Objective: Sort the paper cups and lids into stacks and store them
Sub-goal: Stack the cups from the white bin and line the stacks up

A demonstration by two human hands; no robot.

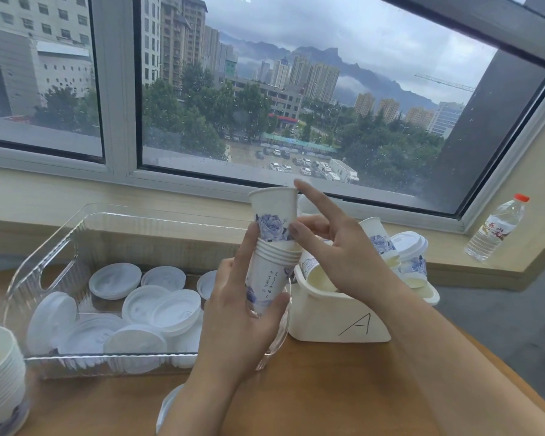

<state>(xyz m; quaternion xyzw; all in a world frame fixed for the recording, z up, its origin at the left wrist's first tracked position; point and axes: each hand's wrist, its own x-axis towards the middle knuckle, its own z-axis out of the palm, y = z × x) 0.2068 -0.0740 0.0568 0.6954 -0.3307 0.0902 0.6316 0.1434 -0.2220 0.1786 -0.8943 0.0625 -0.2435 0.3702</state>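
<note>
A person stands at a wooden worktop (pixel 328 388) below a wide window, both bare hands raised in front of them. The left hand (pixel 236 322) grips a short stack of paper cups (pixel 269 272), white with blue flower prints, its fingers and thumb curled round the lower cups. The stack is held upright, slightly tilted, above the worktop. The top cup (pixel 276 212) sits only partly nested, standing high above the rims below it. The right hand (pixel 343 253) is at this cup: the thumb presses its side, the index finger is straight and touches its rim, and the other fingers are loosely spread, not wrapped round anything.

To the left, a clear plastic bin (pixel 44 262) rests on the worktop and holds a loose heap of white lids (pixel 158 309). To the right of the hands, a white container marked with the letter A (pixel 337 316) holds more cups (pixel 381 240) lying at mixed angles, one of them capped with a lid. At the near left edge stands a tall nested stack of cups (pixel 0 382), partly out of view. A water bottle with a red cap (pixel 497 228) stands on the window ledge at far right, well apart from everything else.
</note>
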